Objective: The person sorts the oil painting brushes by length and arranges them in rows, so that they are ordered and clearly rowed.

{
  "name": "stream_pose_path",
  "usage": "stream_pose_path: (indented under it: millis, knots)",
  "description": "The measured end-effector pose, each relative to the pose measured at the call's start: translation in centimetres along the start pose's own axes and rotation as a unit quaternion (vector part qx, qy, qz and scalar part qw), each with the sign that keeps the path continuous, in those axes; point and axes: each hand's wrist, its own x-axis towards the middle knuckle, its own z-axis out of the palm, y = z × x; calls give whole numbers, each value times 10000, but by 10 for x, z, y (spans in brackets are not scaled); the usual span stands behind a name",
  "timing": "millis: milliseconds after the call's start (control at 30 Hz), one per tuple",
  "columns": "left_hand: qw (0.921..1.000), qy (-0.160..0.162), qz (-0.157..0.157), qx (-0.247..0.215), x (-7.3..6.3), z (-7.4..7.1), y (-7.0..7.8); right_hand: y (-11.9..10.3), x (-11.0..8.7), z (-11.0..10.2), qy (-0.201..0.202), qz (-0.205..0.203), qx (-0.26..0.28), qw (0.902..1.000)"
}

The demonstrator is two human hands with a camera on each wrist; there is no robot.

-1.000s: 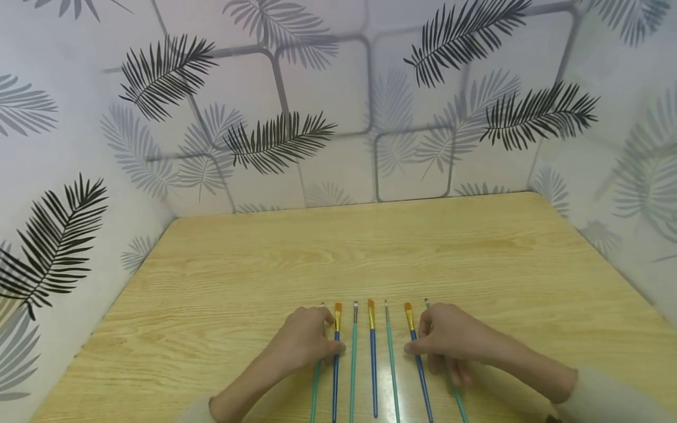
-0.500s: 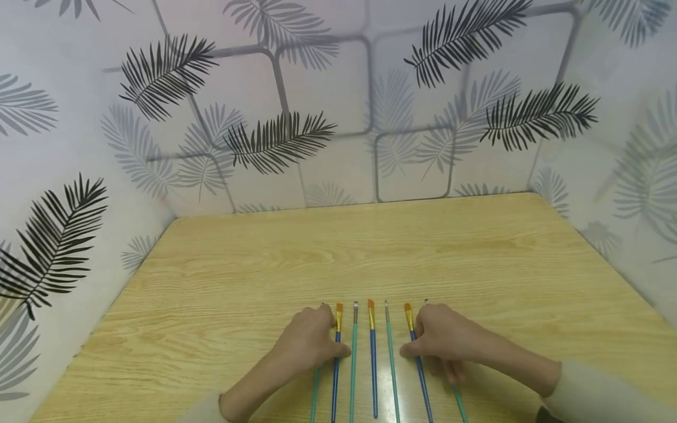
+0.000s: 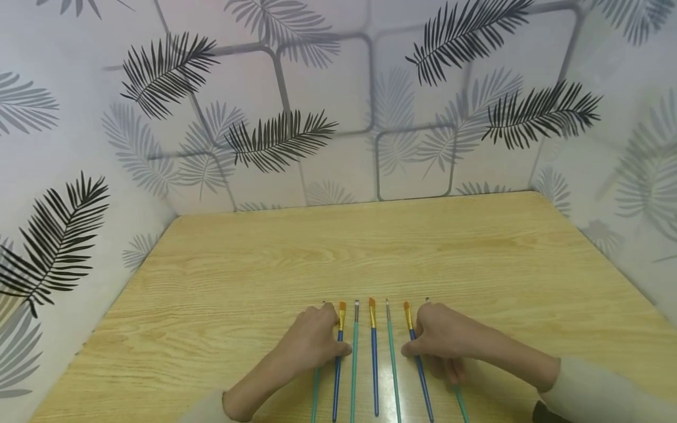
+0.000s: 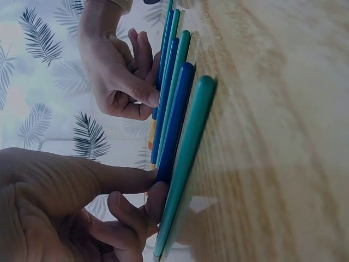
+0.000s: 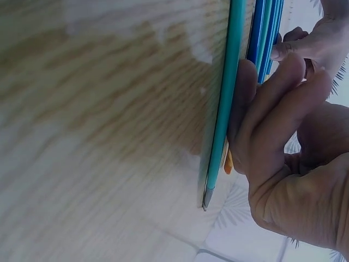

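Several paintbrushes lie side by side on the table, bristles away from me, green and blue handles alternating. My left hand (image 3: 312, 341) pinches a blue paintbrush (image 3: 337, 382) with an orange tip, second from the left; the left wrist view shows thumb and finger on its handle (image 4: 175, 125). Outside it lies a green paintbrush (image 3: 315, 390), partly covered by that hand. My right hand (image 3: 449, 332) pinches the blue paintbrush (image 3: 423, 382) second from the right. Its other fingers are beside the outermost green paintbrush (image 5: 224, 109), whose middle is hidden in the head view.
Between the hands lie a green paintbrush (image 3: 354, 364), a blue paintbrush (image 3: 375, 364) and another green paintbrush (image 3: 394, 364). The wooden table (image 3: 317, 252) meets a leaf-patterned wall covering (image 3: 338, 170) at the back and sides.
The left hand has shifted slightly right, and its blue paintbrush's tip has moved a little toward the middle. The right hand has moved slightly left, its thumb staying across the blue paintbrush.
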Motion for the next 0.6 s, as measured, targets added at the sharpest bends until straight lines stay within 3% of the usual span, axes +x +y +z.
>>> stream_pose_path:
  millis: [600]
  knots:
    - [9998,-84,154,11,0,1,0,-1,-2,-1,1,-92,-49,9999]
